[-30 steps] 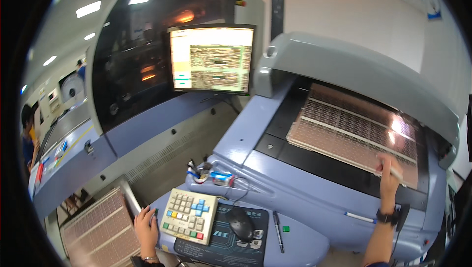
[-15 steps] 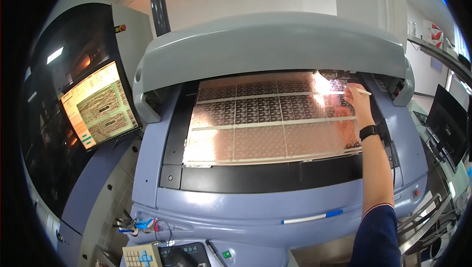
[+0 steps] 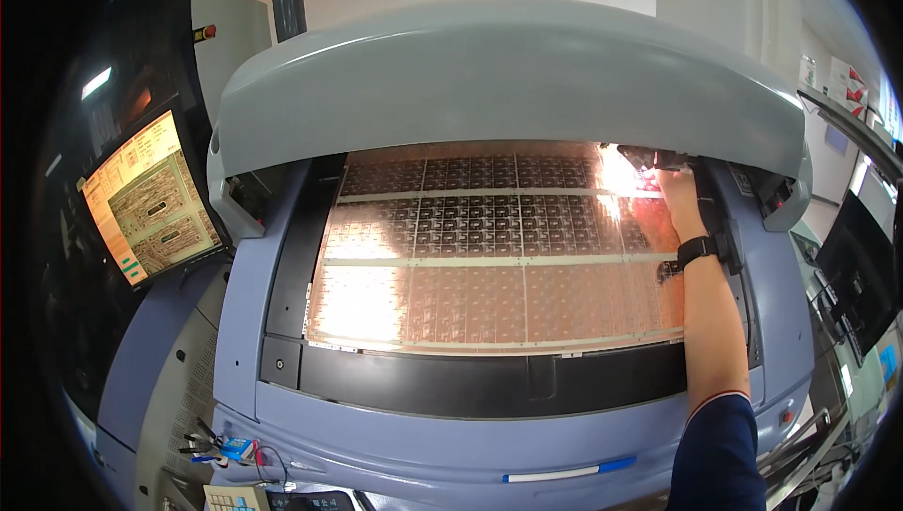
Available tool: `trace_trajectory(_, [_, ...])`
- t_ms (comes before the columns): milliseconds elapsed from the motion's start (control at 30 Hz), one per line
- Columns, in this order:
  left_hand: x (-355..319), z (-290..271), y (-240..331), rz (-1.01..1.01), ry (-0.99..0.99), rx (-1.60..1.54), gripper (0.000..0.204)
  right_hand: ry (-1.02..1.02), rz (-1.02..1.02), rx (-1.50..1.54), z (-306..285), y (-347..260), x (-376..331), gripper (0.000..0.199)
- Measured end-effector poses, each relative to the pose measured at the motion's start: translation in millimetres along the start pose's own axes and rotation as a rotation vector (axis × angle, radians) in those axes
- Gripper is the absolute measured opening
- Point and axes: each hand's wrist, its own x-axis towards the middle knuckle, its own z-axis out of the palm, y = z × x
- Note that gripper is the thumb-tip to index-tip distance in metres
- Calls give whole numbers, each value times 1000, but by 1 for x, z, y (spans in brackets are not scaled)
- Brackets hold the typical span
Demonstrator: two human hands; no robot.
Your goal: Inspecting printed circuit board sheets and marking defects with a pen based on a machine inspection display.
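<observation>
A large copper-coloured circuit board panel, divided into a grid of printed blocks, lies flat on the machine bed. My right hand reaches over its far right corner, close to the bright lamp light under the hood. The fingers are closed round a slim white marker pen, now mostly hidden by the hand and glare. A dark watch sits on that wrist. My left hand is out of view.
A grey hood spans the far side of the panel. Another marker with a blue cap lies on the front ledge. A lit monitor stands at the left, a keypad at the lower left, and a dark monitor at the right.
My right hand has moved slightly farther in beneath the hood, and the pen's rear end no longer shows. The whole view has shifted, bringing the panel larger and lower.
</observation>
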Motion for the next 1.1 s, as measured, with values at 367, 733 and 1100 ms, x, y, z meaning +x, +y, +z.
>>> trace_trajectory(367, [36, 32, -159, 11, 63, -186, 38, -185, -705, -1135, 9, 73, 27, 24])
trace_trajectory(733, [12, 27, -75, -41, 138, -133, 31, -106, -977, -1143, -19, 101, 51, 16])
trace_trajectory(1100, [15, 34, -72, -59, 180, -158, 31, -42, -1011, -1093, -21, 115, 63, 12])
